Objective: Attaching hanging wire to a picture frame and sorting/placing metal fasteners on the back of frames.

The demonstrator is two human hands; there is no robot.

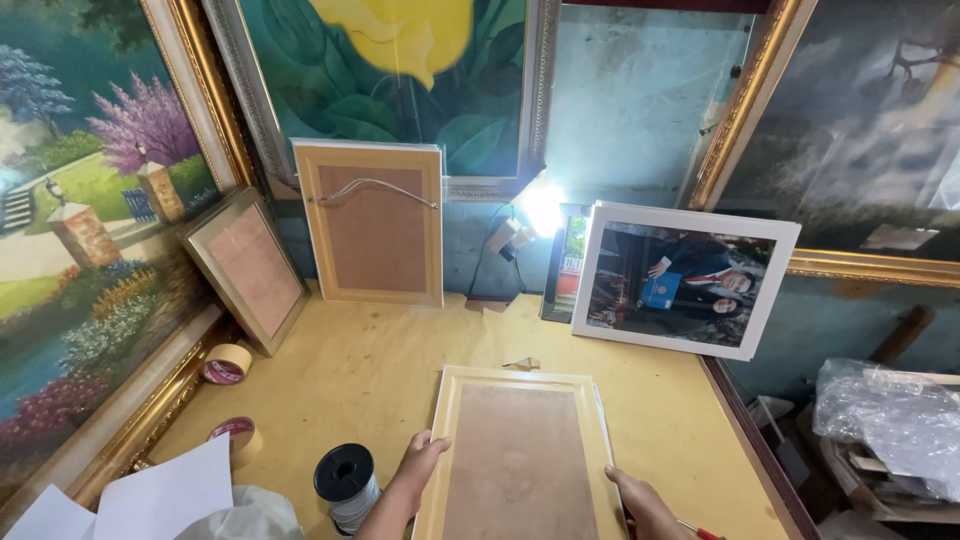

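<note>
The middle of the table [380,370] lies open between the flat frame [520,450] at the near edge and the frames leaning along the far edge. Tape rolls [228,363], a cord spool [347,485] and paper sheets [170,495] crowd the near left corner.

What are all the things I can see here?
Face-down picture frame: 1, cream with brown backing, flat on table, near edge.
Frame with hanging wire: 1, cream, back showing, leaning on wall.
Small frame: 1, gold, back showing, leaning left.
Framed photo: 1, white border, leaning right.
Tape rolls: 2, tan, left on table.
Cord spool: 1, black and white, beside left hand.
Large paintings: several, gold frames, around the walls.
Table: 1, yellow.
Left hand: on frame's left edge.
Right hand: on frame's right edge.
</note>
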